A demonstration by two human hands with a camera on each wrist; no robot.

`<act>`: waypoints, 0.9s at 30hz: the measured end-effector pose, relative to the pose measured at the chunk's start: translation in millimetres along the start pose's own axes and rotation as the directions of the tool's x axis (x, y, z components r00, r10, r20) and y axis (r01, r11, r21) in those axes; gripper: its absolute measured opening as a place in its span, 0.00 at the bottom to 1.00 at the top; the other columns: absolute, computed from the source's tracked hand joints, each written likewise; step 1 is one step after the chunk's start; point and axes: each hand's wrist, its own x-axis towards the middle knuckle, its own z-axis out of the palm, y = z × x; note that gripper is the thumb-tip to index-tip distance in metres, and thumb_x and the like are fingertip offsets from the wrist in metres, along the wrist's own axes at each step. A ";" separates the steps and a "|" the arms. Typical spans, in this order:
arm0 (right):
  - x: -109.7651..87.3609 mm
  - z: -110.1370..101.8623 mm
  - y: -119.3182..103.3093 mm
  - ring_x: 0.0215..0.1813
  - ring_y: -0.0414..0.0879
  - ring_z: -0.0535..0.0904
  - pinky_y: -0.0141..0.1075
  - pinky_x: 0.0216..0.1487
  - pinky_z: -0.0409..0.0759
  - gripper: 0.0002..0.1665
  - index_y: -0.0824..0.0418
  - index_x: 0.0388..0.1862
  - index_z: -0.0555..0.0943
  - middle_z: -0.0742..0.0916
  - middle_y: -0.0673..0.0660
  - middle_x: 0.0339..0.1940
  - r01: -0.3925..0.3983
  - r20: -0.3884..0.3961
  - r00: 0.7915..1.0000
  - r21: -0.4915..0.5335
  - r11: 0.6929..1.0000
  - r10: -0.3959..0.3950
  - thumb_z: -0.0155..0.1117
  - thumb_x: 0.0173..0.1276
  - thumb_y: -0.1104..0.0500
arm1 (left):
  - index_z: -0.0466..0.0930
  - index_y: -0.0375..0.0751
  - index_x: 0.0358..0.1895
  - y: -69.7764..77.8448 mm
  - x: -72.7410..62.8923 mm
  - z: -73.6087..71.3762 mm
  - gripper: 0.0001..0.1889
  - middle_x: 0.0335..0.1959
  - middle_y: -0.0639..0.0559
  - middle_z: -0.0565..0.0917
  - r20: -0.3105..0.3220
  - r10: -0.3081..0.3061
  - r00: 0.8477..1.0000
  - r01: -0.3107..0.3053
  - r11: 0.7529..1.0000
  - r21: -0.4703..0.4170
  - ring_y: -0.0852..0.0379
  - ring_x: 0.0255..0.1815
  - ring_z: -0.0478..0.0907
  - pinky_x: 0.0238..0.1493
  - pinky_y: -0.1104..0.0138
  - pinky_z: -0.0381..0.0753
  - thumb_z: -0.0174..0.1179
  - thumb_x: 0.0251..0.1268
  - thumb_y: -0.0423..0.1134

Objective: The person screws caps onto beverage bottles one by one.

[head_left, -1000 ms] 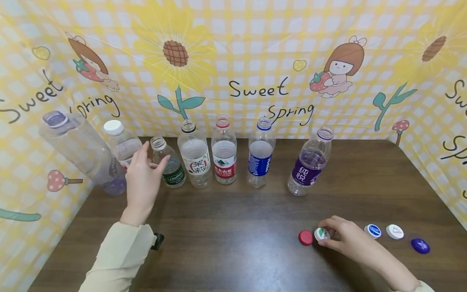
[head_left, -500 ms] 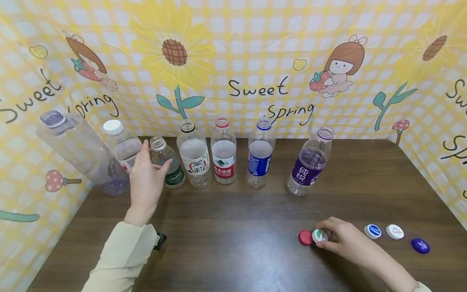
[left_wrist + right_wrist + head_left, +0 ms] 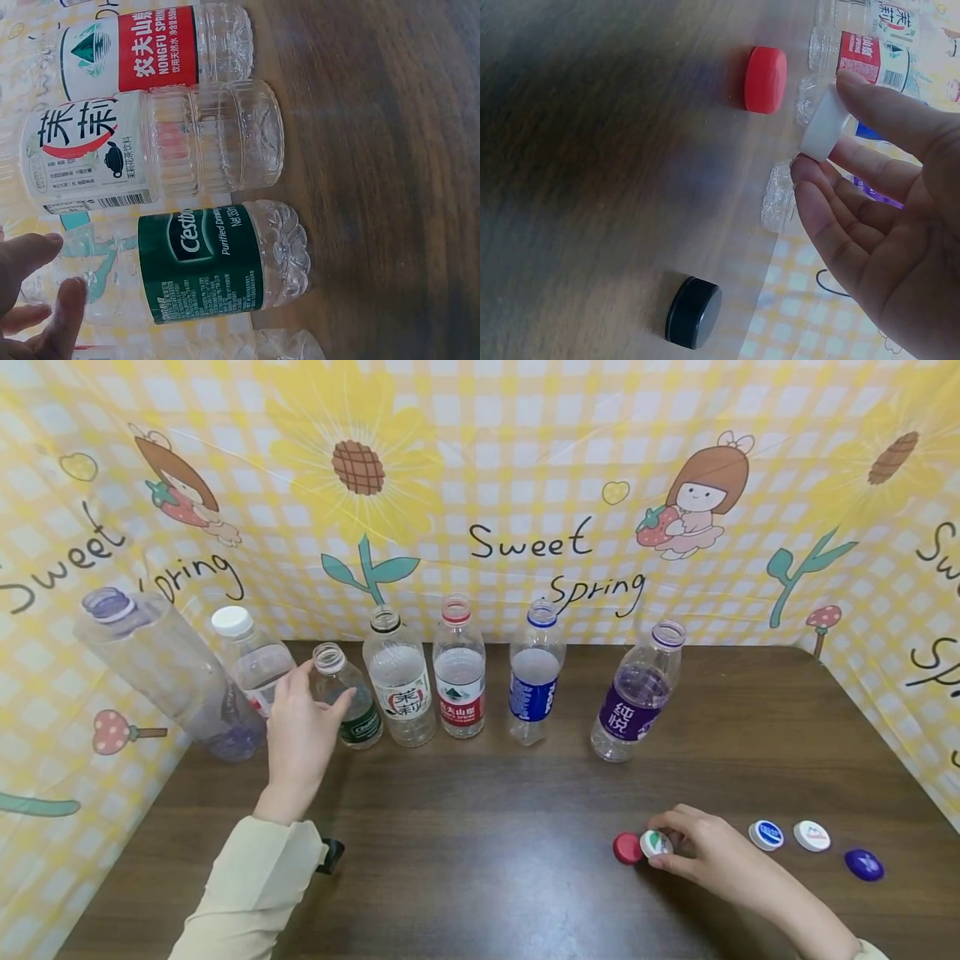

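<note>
In the head view my left hand (image 3: 302, 739) is at the shoulder of a small clear water bottle (image 3: 363, 727) with a green label, thumb in front and fingers at its left side. The bottle (image 3: 202, 262) is uncapped and leans slightly. In the left wrist view, the thumb and fingertips overlap its upper part. My right hand (image 3: 705, 847) pinches a white bottle cap (image 3: 656, 845) with a green print between thumb and fingers, tilted on edge in the right wrist view. A red cap (image 3: 627, 849) lies just left of it. A black cap (image 3: 694, 313) stands beyond, hidden in the head view.
Left of the hand are a large clear bottle (image 3: 168, 672) and a bottle with a white cap (image 3: 232, 622). Uncapped bottles with white (image 3: 405, 700), red (image 3: 460, 699), blue (image 3: 534, 697) and purple (image 3: 633, 703) labels stand rightward. Blue-printed (image 3: 767, 835), white (image 3: 812, 836) and purple (image 3: 865, 865) caps lie at right.
My right hand has shifted slightly left with the white cap, closer to the red one. My left hand moved right and the green-labelled bottle has now shifted and tilted a little.
</note>
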 end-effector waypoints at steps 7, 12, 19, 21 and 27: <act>-0.9 -2.7 -2.7 0.34 0.27 0.72 0.29 0.33 0.76 0.15 0.56 0.39 0.82 0.81 0.42 0.32 0.005 -0.005 1.000 -0.008 1.000 -0.005 0.74 0.53 0.56 | 0.67 0.30 0.62 -0.2 -1.1 -0.2 0.29 0.56 0.31 0.77 0.040 -0.040 0.998 0.038 0.998 0.047 0.30 0.54 0.75 0.49 0.39 0.73 0.63 0.61 0.43; -1.6 -5.2 -6.7 0.35 0.27 0.73 0.29 0.33 0.76 0.15 0.55 0.39 0.82 0.82 0.42 0.32 0.043 -0.044 0.998 -0.023 0.999 -0.044 0.75 0.52 0.57 | 0.68 0.29 0.63 -1.3 -4.1 -1.4 0.30 0.57 0.29 0.74 0.050 -0.031 0.998 0.028 0.997 0.071 0.28 0.55 0.73 0.50 0.38 0.72 0.62 0.62 0.44; 0.8 -14.8 -22.0 0.34 0.25 0.73 0.28 0.33 0.78 0.14 0.54 0.38 0.82 0.82 0.39 0.32 0.002 -0.100 0.995 -0.031 1.000 -0.005 0.74 0.52 0.59 | 0.69 0.30 0.63 -5.5 -16.6 -6.0 0.32 0.55 0.31 0.74 0.033 -0.039 0.999 0.035 0.992 0.125 0.27 0.48 0.76 0.40 0.38 0.74 0.60 0.62 0.50; 2.6 -18.3 -26.2 0.34 0.25 0.73 0.27 0.33 0.78 0.14 0.55 0.38 0.83 0.82 0.39 0.31 -0.016 -0.108 0.994 -0.027 1.000 0.013 0.74 0.52 0.59 | 0.70 0.31 0.61 -8.0 -21.0 -7.3 0.31 0.54 0.32 0.74 0.010 -0.028 1.000 0.026 0.992 0.126 0.28 0.48 0.76 0.39 0.39 0.74 0.61 0.61 0.50; 7.4 -30.4 -36.1 0.34 0.25 0.73 0.27 0.33 0.79 0.15 0.56 0.39 0.83 0.82 0.39 0.31 -0.021 -0.112 0.994 -0.027 0.999 0.018 0.74 0.52 0.60 | 0.67 0.32 0.59 -12.7 -32.0 -8.3 0.31 0.54 0.32 0.76 -0.001 -0.030 1.000 0.030 0.998 0.062 0.31 0.53 0.74 0.45 0.38 0.71 0.60 0.60 0.50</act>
